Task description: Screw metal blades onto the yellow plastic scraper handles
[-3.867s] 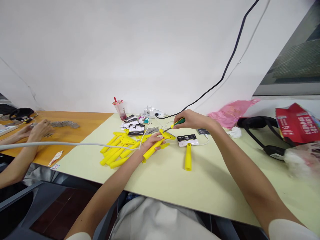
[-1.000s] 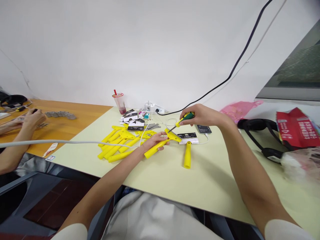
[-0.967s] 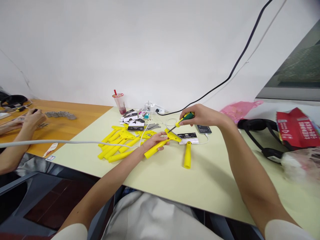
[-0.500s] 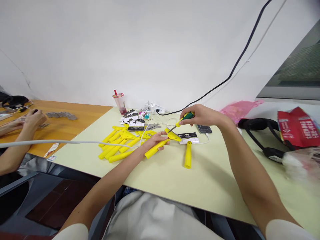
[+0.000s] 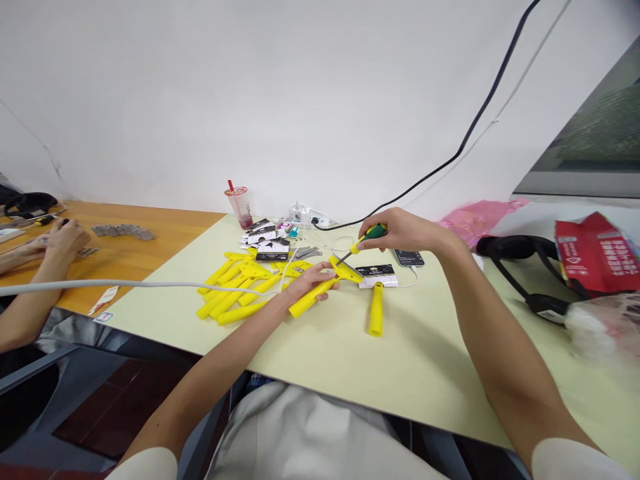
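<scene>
My left hand point(image 5: 316, 281) is closed around a yellow scraper point(image 5: 311, 300) with a tube-shaped handle and a wide, flat head. A screwdriver point(image 5: 374, 233) with a green and yellow handle is gripped in my right hand point(image 5: 395, 230). Its shaft slants down to the left, and the tip touches the scraper's head; any screw there is too small to make out. Just right of the scraper, a separate yellow handle piece point(image 5: 376, 312) lies against a black and white card package point(image 5: 376, 275). Several more yellow scraper bodies point(image 5: 225, 293) are heaped left of my left hand.
Card packages point(image 5: 265, 237) and grey metal blades point(image 5: 307, 253) lie behind the heap, near a drink cup point(image 5: 240, 207) and a power strip point(image 5: 320, 220). A phone point(image 5: 409, 257) is at right, with a black headset point(image 5: 530, 267) beyond. Another person's hands point(image 5: 65, 237) work at far left.
Almost nothing differs. The scraper and screwdriver stay in place, with only a slight shift of the view; the other person's hands at left have moved a little.
</scene>
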A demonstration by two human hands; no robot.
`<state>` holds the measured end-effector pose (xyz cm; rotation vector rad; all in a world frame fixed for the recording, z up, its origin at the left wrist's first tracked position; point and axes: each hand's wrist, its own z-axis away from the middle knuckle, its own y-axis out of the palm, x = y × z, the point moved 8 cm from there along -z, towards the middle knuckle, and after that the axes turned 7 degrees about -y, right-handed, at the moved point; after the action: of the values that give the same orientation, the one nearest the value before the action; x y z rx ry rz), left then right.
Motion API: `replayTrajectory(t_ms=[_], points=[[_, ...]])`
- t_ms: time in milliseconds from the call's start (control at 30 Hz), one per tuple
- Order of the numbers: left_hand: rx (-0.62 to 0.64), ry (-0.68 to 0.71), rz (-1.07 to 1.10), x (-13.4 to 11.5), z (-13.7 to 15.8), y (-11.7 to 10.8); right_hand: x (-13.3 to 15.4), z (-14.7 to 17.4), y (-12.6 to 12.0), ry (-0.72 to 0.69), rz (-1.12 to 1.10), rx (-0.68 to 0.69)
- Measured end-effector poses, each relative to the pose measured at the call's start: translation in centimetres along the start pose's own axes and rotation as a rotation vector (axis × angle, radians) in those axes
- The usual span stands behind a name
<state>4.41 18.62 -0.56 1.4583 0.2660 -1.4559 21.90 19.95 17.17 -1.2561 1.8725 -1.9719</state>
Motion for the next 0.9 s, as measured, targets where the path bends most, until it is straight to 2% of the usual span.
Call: replayTrajectory(t_ms=[600,900], points=[[-0.077,0.011,-0.082,0.4,-0.4,-0.4,1.3,-0.3,1.0,-0.044,-0.009,0.036],[-0.057,0.013,-0.060,0.3,-0.7,-0.5,1.3,0.3,0.0,-0.023,0.018,0.003]])
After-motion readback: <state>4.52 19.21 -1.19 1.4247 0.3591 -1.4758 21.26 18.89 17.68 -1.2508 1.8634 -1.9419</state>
